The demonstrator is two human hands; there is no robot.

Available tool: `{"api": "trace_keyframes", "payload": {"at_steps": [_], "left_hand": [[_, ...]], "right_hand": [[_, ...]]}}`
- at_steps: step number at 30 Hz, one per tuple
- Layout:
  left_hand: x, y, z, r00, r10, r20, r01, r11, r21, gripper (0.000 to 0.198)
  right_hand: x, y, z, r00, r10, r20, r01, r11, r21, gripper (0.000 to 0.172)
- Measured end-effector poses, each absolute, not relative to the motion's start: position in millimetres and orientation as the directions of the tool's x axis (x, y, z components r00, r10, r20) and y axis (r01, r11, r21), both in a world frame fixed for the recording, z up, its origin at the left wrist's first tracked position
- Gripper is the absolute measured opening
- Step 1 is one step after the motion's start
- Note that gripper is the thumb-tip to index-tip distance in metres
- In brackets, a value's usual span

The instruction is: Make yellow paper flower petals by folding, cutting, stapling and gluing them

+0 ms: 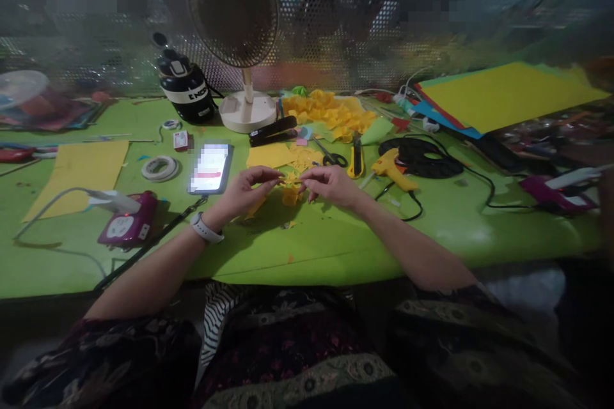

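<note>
Between my two hands is a small yellow paper piece (290, 195), crumpled or shaped like petals. My left hand (249, 190) pinches its left side with thumb and forefinger. On the other side, my right hand (332, 185) pinches it too, its fingers curled. Just behind lie yellow paper sheets (269, 155) and black-handled scissors (334, 158). A yellow utility knife (355, 161) and a yellow glue gun (395, 169) rest to the right of my right hand. A phone (210, 169) with a lit screen lies left of my left hand.
A fan (248, 108), a black bottle (187, 92), a stapler (272, 131) and a heap of yellow paper petals (329, 114) stand or lie at the back. Tape (160, 168) and a purple power socket (128, 220) sit left. Coloured sheets (508, 96) and cables occupy the right.
</note>
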State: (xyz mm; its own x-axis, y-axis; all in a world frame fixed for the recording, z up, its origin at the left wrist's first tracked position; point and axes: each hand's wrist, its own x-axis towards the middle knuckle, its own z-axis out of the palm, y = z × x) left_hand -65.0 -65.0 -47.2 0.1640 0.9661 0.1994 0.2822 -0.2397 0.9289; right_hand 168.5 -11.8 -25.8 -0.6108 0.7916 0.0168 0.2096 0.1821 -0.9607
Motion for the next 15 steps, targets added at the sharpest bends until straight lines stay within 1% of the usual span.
{"api": "trace_keyframes", "payload": {"at_steps": [7,15], "left_hand": [[-65.7,-62.9,-49.6,0.162,0.965,0.205,0.245,-0.241,0.939,0.028],[-65.0,-62.9,-48.3,0.173,0.969,0.179,0.227,-0.216,0.95,0.026]], "right_hand": [[169.8,-12.7,-24.3,-0.656,0.755,0.014,0.182,0.176,-0.967,0.009],[169.5,-12.0,-27.1,-0.684,0.729,0.02,0.132,0.152,-0.98,0.012]]}}
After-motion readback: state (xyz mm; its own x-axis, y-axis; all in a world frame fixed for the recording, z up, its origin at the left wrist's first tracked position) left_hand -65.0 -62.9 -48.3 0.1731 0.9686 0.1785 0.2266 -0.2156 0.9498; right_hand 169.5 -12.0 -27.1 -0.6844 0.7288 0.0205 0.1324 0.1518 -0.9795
